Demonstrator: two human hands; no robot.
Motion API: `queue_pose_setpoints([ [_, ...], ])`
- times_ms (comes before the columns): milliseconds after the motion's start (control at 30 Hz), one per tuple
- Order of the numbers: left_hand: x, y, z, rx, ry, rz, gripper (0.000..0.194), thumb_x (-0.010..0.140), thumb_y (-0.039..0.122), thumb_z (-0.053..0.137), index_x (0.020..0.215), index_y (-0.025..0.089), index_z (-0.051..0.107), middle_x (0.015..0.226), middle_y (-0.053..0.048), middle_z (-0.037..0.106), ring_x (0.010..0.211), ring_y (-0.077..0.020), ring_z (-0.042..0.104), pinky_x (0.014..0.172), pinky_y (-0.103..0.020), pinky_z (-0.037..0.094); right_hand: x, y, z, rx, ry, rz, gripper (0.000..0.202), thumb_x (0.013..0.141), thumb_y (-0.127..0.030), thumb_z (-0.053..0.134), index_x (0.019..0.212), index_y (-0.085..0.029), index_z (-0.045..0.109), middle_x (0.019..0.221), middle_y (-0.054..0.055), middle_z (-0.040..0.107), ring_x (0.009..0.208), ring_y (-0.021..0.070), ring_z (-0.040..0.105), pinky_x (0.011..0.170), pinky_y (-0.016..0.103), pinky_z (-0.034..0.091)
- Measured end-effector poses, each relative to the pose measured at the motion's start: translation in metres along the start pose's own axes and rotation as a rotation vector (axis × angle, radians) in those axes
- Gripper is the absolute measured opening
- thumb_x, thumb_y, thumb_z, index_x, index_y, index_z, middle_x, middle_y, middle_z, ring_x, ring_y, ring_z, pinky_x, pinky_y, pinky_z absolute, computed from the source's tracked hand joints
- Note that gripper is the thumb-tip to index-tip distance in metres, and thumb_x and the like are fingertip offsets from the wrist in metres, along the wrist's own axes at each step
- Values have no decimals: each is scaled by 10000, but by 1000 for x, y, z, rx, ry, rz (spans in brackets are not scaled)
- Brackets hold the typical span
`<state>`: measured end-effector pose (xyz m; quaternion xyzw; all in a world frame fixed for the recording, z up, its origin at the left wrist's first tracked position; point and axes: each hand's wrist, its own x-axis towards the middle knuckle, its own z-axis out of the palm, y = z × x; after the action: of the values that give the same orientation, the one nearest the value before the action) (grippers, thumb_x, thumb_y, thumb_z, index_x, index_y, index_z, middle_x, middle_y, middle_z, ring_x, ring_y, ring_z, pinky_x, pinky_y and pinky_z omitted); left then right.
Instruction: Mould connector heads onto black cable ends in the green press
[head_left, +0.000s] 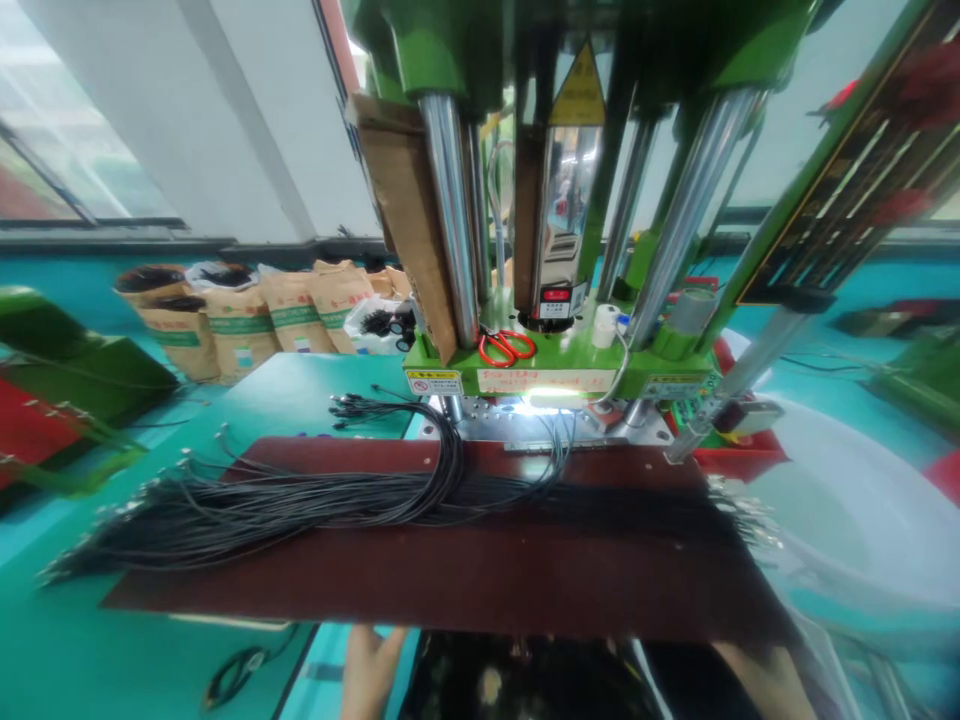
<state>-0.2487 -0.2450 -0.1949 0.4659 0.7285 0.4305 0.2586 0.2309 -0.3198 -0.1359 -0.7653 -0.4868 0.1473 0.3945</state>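
Note:
Below the near edge of a dark brown board (480, 570) is my left hand (367, 675), its thumb and fingers apart and the tips close to the edge. Nothing shows in it. My right hand (772, 680) is low at the board's right front corner, smeared, with its fingers hidden. A bundle of black cables (300, 505) with small metal ends lies across the board, some curving up towards the press. Thinner grey cables (559, 450) run into the lit mould area (517, 425).
A green press (652, 370) with steel columns stands behind the board. Red-handled scissors (506, 348) lie on its ledge. Paper sacks (292, 310) line the wall at left. A large white round tub (877, 500) is at right. A coiled black cord (236, 675) lies at lower left.

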Motion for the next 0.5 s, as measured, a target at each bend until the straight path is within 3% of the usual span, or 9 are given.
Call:
queue_pose_setpoints([
  [233, 2, -4, -2, 58, 5, -34, 551, 439, 571, 603, 747, 113, 614, 751, -118, 660, 674, -292, 582, 646, -436, 490, -6, 2, 2, 83, 2, 109, 406, 623, -361, 572, 1008, -240, 607, 926, 71, 682, 930, 313, 619, 735, 343, 538],
  [333, -1, 4, -3, 97, 7, -13, 569, 471, 600, 569, 760, 113, 620, 693, -99, 645, 596, -258, 560, 605, -420, 486, -6, 0, 2, 104, 1, 126, 334, 603, -361, 580, 916, -248, 617, 825, 61, 691, 876, 299, 637, 725, 328, 535],
  [500, -7, 25, -5, 193, -30, 49, 567, 549, 640, 491, 761, 131, 625, 571, -66, 587, 665, -285, 576, 603, -400, 483, -4, -20, -4, 85, -38, 184, 211, 541, -405, 585, 669, -238, 568, 620, 46, 659, 755, 302, 644, 724, 365, 532],
])
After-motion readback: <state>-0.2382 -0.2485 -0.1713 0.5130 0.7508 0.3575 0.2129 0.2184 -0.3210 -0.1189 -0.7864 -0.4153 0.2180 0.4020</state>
